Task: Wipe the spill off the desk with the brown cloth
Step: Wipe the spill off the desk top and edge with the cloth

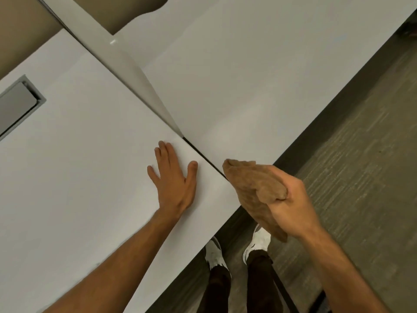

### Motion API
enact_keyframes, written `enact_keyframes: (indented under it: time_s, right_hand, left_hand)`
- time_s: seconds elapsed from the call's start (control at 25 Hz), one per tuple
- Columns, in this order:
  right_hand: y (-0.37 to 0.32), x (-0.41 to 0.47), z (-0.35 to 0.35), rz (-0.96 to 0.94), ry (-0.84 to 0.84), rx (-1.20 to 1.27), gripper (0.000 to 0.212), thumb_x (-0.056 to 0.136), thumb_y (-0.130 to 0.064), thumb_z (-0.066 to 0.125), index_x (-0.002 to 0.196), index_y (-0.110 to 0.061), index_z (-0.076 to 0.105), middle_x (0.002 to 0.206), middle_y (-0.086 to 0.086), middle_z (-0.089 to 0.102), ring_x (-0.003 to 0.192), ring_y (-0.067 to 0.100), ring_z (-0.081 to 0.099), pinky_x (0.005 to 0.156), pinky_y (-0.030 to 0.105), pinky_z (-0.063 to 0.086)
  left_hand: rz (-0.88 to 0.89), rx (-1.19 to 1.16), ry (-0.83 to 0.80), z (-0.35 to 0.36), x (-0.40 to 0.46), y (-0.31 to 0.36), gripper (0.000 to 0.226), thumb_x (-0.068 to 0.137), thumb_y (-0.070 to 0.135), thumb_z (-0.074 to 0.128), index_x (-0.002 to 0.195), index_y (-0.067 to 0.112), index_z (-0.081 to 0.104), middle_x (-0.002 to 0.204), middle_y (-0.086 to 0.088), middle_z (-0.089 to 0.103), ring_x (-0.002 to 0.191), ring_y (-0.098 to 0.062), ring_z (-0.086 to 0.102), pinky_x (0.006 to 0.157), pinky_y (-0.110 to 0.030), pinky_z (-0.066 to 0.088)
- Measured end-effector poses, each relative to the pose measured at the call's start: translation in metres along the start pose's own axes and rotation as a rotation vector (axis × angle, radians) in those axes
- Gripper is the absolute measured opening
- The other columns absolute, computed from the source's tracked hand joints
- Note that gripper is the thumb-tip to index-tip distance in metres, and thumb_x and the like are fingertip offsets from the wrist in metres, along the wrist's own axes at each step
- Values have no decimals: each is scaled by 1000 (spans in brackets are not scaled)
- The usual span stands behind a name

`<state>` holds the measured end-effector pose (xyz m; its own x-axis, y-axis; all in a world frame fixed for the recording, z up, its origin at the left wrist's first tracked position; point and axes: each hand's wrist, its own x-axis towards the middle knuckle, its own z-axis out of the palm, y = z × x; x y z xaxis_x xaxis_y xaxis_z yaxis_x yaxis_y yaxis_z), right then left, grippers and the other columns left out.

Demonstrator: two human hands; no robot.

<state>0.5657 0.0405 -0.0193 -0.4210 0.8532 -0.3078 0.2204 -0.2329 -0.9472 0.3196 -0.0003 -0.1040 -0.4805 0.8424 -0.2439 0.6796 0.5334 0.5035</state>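
My right hand [291, 206] is shut on the brown cloth [250, 181], a bunched, folded towel. It is held in the air over the front edge of the white desk [79, 166], near the dark seam between two desk tops. My left hand [173, 177] lies flat on the desk with its fingers spread, just left of that seam and about a hand's width from the cloth. No spill shows on the white surface.
A second white desk top [248, 75] joins on the right, with a thin white divider panel [135, 71] standing along the seam. A grey cable hatch [18, 105] is set into the left desk. Grey carpet [361, 154] and my white shoes [259, 242] are below the edge.
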Motion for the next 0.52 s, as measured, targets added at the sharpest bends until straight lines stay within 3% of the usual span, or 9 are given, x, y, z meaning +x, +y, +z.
enact_keyframes:
  time_s: [0.12, 0.32, 0.44, 0.52]
  right_hand:
    - [12, 51, -15, 9, -11, 31, 31, 93, -10, 62, 115, -31, 71, 109, -14, 75, 106, 8, 70, 91, 22, 56]
    - [38, 133, -7, 158, -130, 57, 35, 101, -16, 57, 101, -51, 60, 89, -43, 68, 90, -21, 63, 72, -2, 46]
    - [56, 168, 2, 219, -215, 93, 31, 99, -19, 61, 105, -49, 58, 91, -40, 63, 81, -24, 61, 68, -3, 46]
    - [63, 185, 10, 222, -259, 93, 31, 98, -18, 62, 121, -39, 61, 99, -31, 62, 84, -17, 63, 70, 1, 49]
  left_hand:
    - [-7, 215, 66, 16, 5, 1, 89, 100, 69, 18, 166, 16, -12, 175, -3, -16, 162, -23, -15, 126, -55, -12]
    - [-18, 298, 85, 21, 6, 0, 90, 100, 73, 13, 167, 17, -10, 176, -2, -14, 162, -23, -14, 127, -55, -8]
    - [-35, 303, 92, 21, 4, 3, 91, 99, 74, 14, 167, 18, -8, 176, -1, -13, 162, -21, -14, 128, -54, -8]
    - [-43, 302, 94, 21, 5, 4, 91, 99, 73, 15, 167, 18, -7, 176, -1, -12, 162, -20, -14, 128, -53, -8]
